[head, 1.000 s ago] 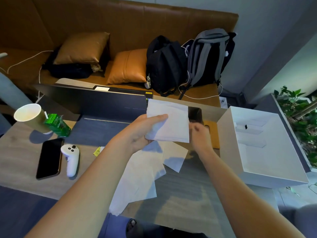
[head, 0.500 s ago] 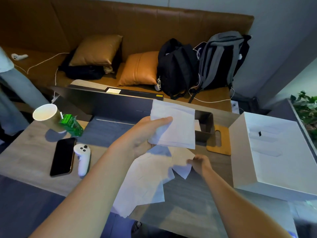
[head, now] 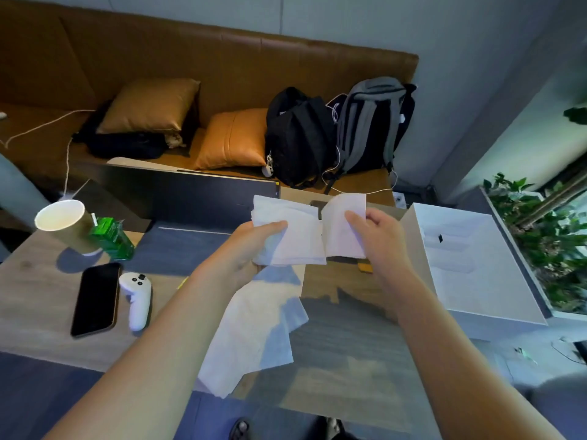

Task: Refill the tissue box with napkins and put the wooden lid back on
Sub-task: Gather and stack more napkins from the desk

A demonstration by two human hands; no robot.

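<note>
napkins first: a loose spread of white sheets (head: 251,331) lies on the table (head: 41,309) under and below the left forearm, reaching to the near edge. up above it both hands meet over a folded stack of napkins (head: 295,236). left hand (head: 251,252) is curled round the stack's left edge, thumb on top, fingers under it. right hand (head: 378,236) pinches one more napkin (head: 344,223) between thumb and fingers, its edge touching the stack's right side, the sheet standing up and bowed.

to the right of the right hand an open white box (head: 476,268) sits on the table, far bigger than anything else near the hands. left of the left hand lie a black phone (head: 95,298) and just beside it a white controller (head: 137,295); beyond those, a paper cup (head: 68,225) touching a green carton (head: 111,238).

tissue box (head: 316,206) is almost wholly hidden behind the held napkins, only a dark sliver showing between the hands at the top, and i can't tell how full it is. wooden lid (head: 365,267) shows only as a small amber corner under the right wrist, flat on the table. both forearms are cut off by the bottom of the view.
</note>
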